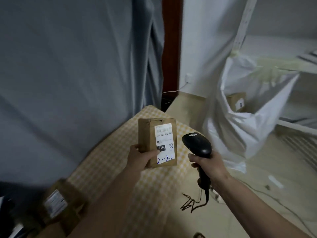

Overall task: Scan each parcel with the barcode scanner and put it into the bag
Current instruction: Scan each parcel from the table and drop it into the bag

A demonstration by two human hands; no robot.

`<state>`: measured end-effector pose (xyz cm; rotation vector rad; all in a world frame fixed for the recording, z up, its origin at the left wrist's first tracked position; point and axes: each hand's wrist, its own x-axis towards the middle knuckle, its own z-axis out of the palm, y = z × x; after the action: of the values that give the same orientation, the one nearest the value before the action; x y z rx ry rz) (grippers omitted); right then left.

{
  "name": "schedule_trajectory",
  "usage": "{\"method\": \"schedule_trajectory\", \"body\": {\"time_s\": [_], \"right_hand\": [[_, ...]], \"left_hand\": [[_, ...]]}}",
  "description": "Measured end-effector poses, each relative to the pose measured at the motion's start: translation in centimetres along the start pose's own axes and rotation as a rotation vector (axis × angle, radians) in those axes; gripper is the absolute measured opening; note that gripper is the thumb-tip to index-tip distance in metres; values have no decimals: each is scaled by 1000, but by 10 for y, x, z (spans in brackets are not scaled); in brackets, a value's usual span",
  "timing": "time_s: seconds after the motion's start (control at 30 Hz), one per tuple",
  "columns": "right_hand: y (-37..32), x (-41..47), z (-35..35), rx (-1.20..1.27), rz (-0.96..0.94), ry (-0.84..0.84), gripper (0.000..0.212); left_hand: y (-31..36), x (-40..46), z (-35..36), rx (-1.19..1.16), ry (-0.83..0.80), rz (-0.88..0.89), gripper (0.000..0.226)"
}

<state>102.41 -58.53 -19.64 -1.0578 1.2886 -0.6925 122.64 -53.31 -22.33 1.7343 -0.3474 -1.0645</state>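
A blurred cardboard box point(59, 206) with a white label sits nearest the camera, at the lower left beside the near edge of a surface covered in a yellow-and-white checked cloth point(109, 162); whether that surface is a tabletop cannot be told. The left hand point(141, 158) grips a small brown cardboard parcel point(157, 142) upright above the cloth, thumb pressed on its white shipping label, which carries a barcode, a QR square and blue handwriting. Just to the right of the parcel and apart from it, the right hand point(208, 164) wraps around the handle of a black plastic barcode scanner point(197, 145), its rounded head at the level of the label; a dark cable point(193, 202) trails from the handle down to the pale floor. Farther right, a crumpled white plastic bag point(248, 121) stands open against a white metal shelf frame point(296, 127), with another brown box point(235, 101) visible inside. A grey curtain point(72, 57) hangs behind the cloth-covered surface.
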Motion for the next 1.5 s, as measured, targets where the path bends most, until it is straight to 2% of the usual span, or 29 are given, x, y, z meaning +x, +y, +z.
{"method": "schedule_trajectory", "body": {"time_s": [0.27,0.47,0.67,0.77,0.9,1.0,1.13,1.33,1.5], "right_hand": [[-19,63,-131,53,18,158,16],[-27,102,-194,83,38,260,20],[-36,134,-231,193,97,317,17],[-46,158,-248,224,105,352,18],[-67,200,-262,235,108,379,15],[-82,235,-268,238,99,411,14],[-93,269,-278,273,98,441,11],[-93,316,-308,296,161,461,8],[-99,380,-345,245,191,445,11]], "left_hand": [[21,34,159,69,-143,24,66],[26,57,244,173,-193,35,65],[37,97,308,306,-201,49,80],[47,127,342,420,-199,105,96],[74,161,376,558,-169,183,105],[101,180,395,568,-163,221,106],[124,212,423,578,-171,216,96],[136,239,473,617,-212,229,108],[140,268,527,649,-166,219,95]]}}
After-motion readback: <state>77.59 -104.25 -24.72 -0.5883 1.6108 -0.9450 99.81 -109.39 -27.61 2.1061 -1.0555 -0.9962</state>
